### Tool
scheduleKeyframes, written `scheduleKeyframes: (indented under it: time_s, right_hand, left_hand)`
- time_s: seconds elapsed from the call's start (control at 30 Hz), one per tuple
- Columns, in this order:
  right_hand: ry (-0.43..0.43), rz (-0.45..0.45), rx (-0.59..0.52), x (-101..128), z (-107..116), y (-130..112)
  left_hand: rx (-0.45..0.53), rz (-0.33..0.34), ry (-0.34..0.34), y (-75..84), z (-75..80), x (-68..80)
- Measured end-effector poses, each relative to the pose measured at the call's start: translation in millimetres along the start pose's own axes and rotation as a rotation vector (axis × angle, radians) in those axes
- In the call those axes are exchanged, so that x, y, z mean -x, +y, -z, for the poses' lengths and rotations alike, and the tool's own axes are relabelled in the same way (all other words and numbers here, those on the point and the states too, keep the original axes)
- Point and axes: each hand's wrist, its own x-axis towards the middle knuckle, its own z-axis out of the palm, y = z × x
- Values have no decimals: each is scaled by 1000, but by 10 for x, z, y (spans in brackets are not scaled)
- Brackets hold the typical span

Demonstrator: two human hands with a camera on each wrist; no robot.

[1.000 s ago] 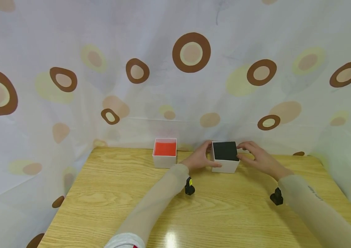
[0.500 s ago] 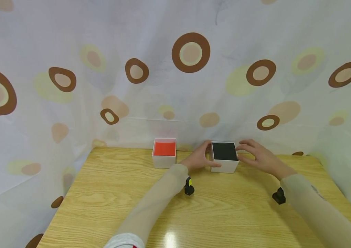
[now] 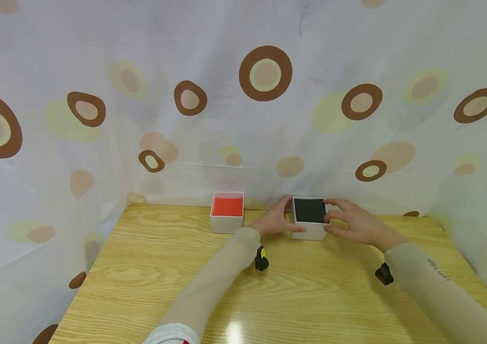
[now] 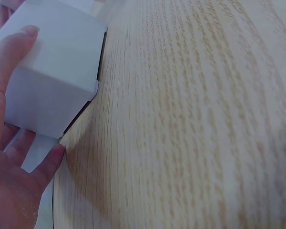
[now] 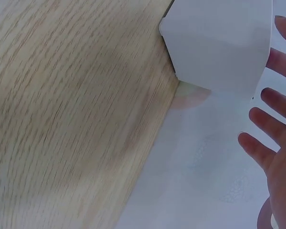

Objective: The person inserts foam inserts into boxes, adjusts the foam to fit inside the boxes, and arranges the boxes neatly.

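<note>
A white square box (image 3: 311,232) with a flat black piece (image 3: 309,210) inside stands near the table's back edge. My left hand (image 3: 275,220) holds this box from the left, its thumb along the front wall and its fingers round the far left corner. In the left wrist view the thumb lies on the white wall. My right hand (image 3: 357,225) is at the box's right rim, fingertips over the edge by the black piece. Its fingers look loosely spread in the right wrist view. Whether its fingertips touch the black piece, I cannot tell.
To the left stands a second white box (image 3: 227,225) holding a flat red piece (image 3: 227,207). Both boxes are on a wooden table (image 3: 170,267), close to a patterned curtain (image 3: 209,138) hanging behind it.
The black piece's right side, raised over the rim a second ago, now lies lower inside the box. My right hand shifted slightly right, then back left over the rim. My left hand kept its place.
</note>
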Motion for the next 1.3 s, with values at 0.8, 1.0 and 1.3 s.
scheduleKeyframes:
  time_s: [0.8, 1.0, 1.3]
  right_hand:
    - [-1, 65, 196, -125, -83, -143]
    - [-32, 10, 188, -228, -82, -191]
    - [-97, -96, 53, -391, -180, -188]
  left_hand:
    - [-14, -1, 6, 9, -23, 22]
    - [-22, -24, -3, 39, 17, 22]
    - [2, -11, -15, 55, 25, 27]
